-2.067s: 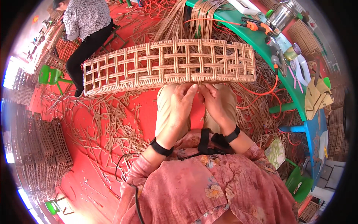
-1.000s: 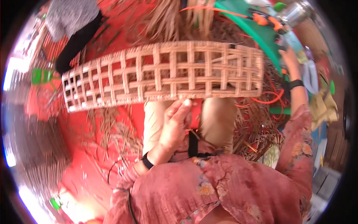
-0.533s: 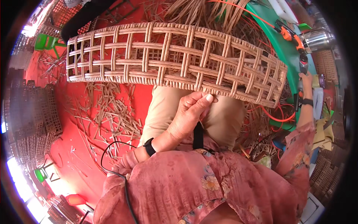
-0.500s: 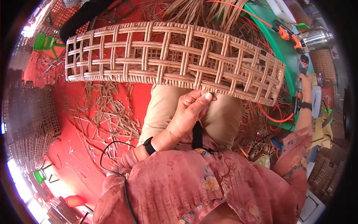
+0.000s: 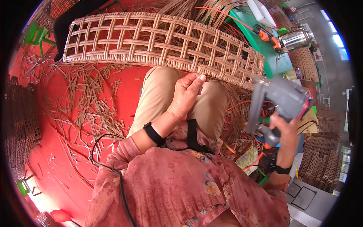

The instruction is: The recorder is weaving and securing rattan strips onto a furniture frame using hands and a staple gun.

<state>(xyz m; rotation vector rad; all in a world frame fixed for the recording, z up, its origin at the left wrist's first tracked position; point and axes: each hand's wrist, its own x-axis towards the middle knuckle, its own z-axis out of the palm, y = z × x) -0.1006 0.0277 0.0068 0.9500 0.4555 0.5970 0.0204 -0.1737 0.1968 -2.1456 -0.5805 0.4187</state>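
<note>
A long woven rattan basket (image 5: 162, 43) with an open lattice side lies across the upper middle, just beyond my knees. My left hand (image 5: 186, 90) is closed in a pinch at its near rim, thumb on top; what lies between the fingertips is too small to make out. Off the basket's right end, my right hand (image 5: 284, 130) is wrapped round the handle of a grey air staple gun (image 5: 285, 96), blurred by motion. The gun has an orange fitting at its lower end and is apart from the basket.
Cut rattan strips (image 5: 92, 109) litter the red floor (image 5: 56, 151), and long loose strands (image 5: 181, 11) lie behind the basket. At right a green table (image 5: 242, 22) bears a steel flask (image 5: 297, 39) and an orange-and-black tool (image 5: 266, 38). Stacked woven baskets (image 5: 321, 159) stand further right.
My right hand has lifted the staple gun from the right side and brought it nearer the basket. The basket and my pinching left hand sit a little higher and further left in view.
</note>
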